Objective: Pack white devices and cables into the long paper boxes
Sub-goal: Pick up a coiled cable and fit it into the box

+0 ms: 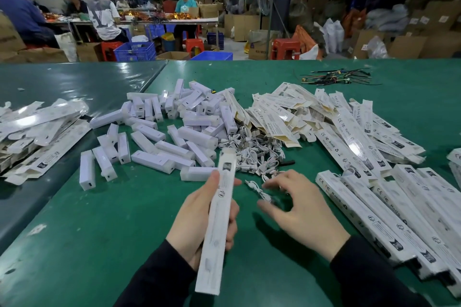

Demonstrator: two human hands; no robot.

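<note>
**Grabbing a cable while the box waits in the other hand**

So here the left hand point(207, 222) has its fingers and thumb wrapped around one long paper box point(219, 217), holding it tilted with the far end pointing at the heap of white devices point(172, 129). The right hand point(299, 207) hovers low over the green table point(99, 219), fingers spread and relaxed, thumb and forefinger on either side of a single coiled cable point(259, 190) lying loose just in front of the cable pile point(257, 154). It isn't pinching anything yet as far as I can see.

My take on doing this bit well: pinch the cable by the bundled middle, not a plug end, so the coil doesn't unravel and drag its neighbours along. Keep the box's open end facing the right hand so it slides straight in. I can't tell whether the box already has a device inside.

Materials-wise: the boxes are thin printed card, long and flat, easy to crush if squeezed hard. The devices are smooth matte plastic bars with a port on one end, probably slippery. The cables are thin, rubbery and tangle-prone. The table cover is glossy and a bit wrinkled. Flat unfolded boxes point(287, 117) sit behind, and made-up ones point(389, 209) are stacked on the right.
</note>
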